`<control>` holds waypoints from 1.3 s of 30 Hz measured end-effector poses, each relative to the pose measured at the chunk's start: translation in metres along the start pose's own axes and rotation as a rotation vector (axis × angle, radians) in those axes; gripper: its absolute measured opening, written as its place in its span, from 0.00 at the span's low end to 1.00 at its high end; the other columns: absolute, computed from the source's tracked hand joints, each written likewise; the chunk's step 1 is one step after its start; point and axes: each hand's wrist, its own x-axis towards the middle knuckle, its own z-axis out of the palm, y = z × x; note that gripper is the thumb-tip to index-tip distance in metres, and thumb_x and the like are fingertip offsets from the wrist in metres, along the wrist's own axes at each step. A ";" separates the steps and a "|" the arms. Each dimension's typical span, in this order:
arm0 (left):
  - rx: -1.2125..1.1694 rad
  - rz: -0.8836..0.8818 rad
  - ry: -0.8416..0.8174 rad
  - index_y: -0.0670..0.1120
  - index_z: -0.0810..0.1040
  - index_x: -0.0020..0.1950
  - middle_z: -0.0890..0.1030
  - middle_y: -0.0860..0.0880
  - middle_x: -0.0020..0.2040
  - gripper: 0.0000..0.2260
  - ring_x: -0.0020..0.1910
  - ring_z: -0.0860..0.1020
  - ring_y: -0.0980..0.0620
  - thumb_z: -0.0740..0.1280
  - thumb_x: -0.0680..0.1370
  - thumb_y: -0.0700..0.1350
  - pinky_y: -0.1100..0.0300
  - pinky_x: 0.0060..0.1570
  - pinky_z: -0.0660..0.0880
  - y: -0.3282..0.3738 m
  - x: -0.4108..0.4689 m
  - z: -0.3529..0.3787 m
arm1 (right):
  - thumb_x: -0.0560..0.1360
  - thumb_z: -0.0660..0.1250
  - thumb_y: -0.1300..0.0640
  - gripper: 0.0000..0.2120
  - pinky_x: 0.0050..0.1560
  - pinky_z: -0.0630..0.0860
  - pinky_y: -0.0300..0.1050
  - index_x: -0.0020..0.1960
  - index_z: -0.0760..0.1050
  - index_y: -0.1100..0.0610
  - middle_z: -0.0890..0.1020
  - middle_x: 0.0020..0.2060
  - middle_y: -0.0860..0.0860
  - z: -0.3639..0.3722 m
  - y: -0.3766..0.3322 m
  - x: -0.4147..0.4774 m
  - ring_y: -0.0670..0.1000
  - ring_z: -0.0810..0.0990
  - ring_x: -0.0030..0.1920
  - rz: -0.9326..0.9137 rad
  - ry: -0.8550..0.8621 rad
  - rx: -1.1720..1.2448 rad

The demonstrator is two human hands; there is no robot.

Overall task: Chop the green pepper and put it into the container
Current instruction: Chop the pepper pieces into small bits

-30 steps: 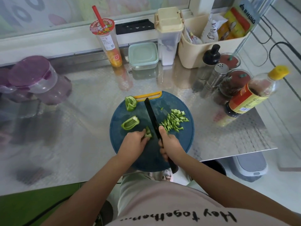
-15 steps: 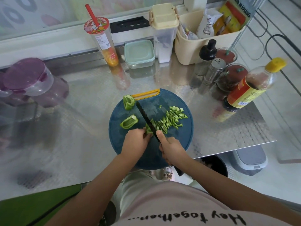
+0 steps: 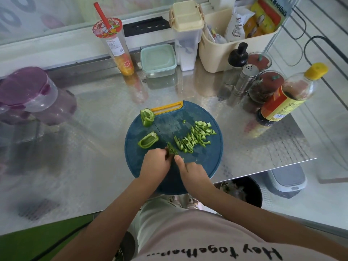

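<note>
Both my hands meet at the near middle of the board: my left hand (image 3: pixel 155 163) is curled down with its fingertips pinning a small green pepper piece (image 3: pixel 171 150), and my right hand (image 3: pixel 192 171) is closed around the handle of a black knife (image 3: pixel 163 136), forefinger stretched along its back; the handle itself is hidden under my palm, and the thin dark blade runs away from me toward the far left of the board, lying right against the pinned piece. Largest of all is the shiny embossed metal bench (image 3: pixel 94 132) that carries everything. On it, straight ahead of me, sits the round dark blue cutting board (image 3: pixel 205 166) with a yellow handle strip at its far edge. At the back of the bench, well apart from the board, stands a pale green lidded square plastic container (image 3: pixel 158 60), lid on. To the right of the blade lies a loose heap of chopped green pepper strips (image 3: pixel 194 137), spreading toward the board's right side. Left of the blade rest two uncut pieces: a green pepper chunk (image 3: pixel 148 142) near my left hand, open side up, and another green pepper chunk (image 3: pixel 147 117) at the board's far left rim, just beside the yellow strip.
</note>
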 end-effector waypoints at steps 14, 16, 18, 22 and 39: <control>0.036 0.046 -0.058 0.36 0.76 0.37 0.78 0.40 0.35 0.14 0.37 0.76 0.42 0.62 0.78 0.44 0.56 0.36 0.65 -0.010 0.007 0.000 | 0.80 0.42 0.39 0.29 0.44 0.69 0.50 0.41 0.66 0.63 0.67 0.29 0.51 0.009 -0.003 0.004 0.63 0.78 0.48 0.038 -0.033 -0.111; 0.049 0.043 -0.071 0.36 0.75 0.37 0.74 0.42 0.32 0.13 0.37 0.76 0.42 0.62 0.77 0.42 0.56 0.36 0.64 -0.010 0.008 0.001 | 0.80 0.43 0.39 0.29 0.47 0.71 0.52 0.42 0.66 0.63 0.67 0.29 0.51 0.010 -0.010 0.004 0.63 0.78 0.49 0.080 -0.058 -0.091; 0.054 0.046 -0.078 0.37 0.75 0.36 0.74 0.43 0.32 0.12 0.37 0.76 0.42 0.62 0.77 0.42 0.55 0.36 0.65 -0.011 0.008 0.001 | 0.80 0.44 0.39 0.29 0.49 0.72 0.53 0.42 0.66 0.64 0.67 0.30 0.51 0.012 -0.013 0.006 0.62 0.79 0.49 0.109 -0.060 -0.044; 0.062 0.077 -0.048 0.39 0.75 0.38 0.77 0.42 0.34 0.15 0.36 0.76 0.44 0.59 0.80 0.45 0.56 0.36 0.65 -0.009 0.009 0.001 | 0.82 0.47 0.47 0.23 0.52 0.73 0.53 0.58 0.68 0.67 0.74 0.40 0.56 0.007 -0.023 0.009 0.57 0.76 0.48 0.235 -0.002 0.142; -0.224 0.067 0.140 0.41 0.82 0.44 0.82 0.44 0.34 0.09 0.34 0.79 0.48 0.67 0.77 0.46 0.54 0.41 0.73 -0.005 0.003 0.011 | 0.77 0.53 0.34 0.28 0.20 0.61 0.34 0.30 0.61 0.55 0.64 0.17 0.45 -0.026 -0.003 0.006 0.45 0.62 0.17 0.209 -0.079 0.477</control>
